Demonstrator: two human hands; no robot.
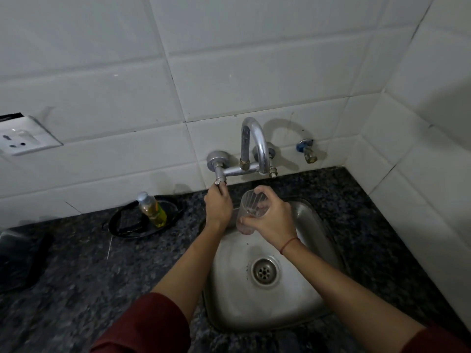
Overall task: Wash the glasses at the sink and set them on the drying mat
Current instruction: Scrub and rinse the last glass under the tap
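A clear ribbed glass (251, 206) hangs tilted over the steel sink (234, 296), its mouth turned up toward the tap spout (254, 138). My right hand (270, 220) grips it around the middle and base. My left hand (219, 205) reaches up to the tap's left valve handle (220, 180), fingers pinched on it. No water stream is visible from the spout. A dark mat (17, 258) lies at the far left of the counter.
A bottle of yellow liquid (153, 208) stands on a black round tray (142, 217) left of the sink. A wall socket (23, 140) sits at the left. A small blue-topped valve (307, 150) juts from the tiles right of the tap. The dark granite counter (84, 276) surrounds the sink.
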